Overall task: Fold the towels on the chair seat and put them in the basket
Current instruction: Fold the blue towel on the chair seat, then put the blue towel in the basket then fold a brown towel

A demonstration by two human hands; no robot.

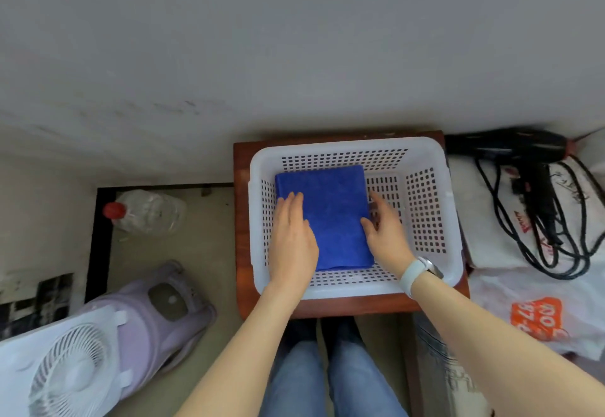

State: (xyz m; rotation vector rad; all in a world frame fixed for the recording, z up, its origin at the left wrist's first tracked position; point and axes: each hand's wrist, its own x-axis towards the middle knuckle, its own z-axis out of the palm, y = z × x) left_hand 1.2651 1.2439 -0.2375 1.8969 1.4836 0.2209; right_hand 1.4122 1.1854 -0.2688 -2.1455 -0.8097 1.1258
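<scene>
- The wall (294,40) fills the whole upper part of the view, plain and grey, and the far edge of the chair seat (244,253) stands against it.
- The chair seat is reddish-brown wood; only its left strip, near edge and far corners show, as the basket (425,207) covers the rest.
- The basket is white perforated plastic, rectangular, its long side running left to right; its rim comes close to the seat's right and far edges.
- The folded blue towel (330,213) lies flat on the basket floor, against the left wall, its long axis running from the near side to the far side; bare floor stays to its right.
- The left hand (293,240) rests flat on the towel's left part, fingers straight and together, hiding that edge.
- The right hand (384,233) lies at the towel's right edge, fingers relaxed and slightly spread, thumb on the cloth; a white wristband is on that wrist.
- A white fan (65,371) is cut off at the lower left corner.
- A black hair dryer (523,151) with coiled cord lies right of the seat.
- A clear bottle (147,212) with a red cap lies left of the seat.
</scene>
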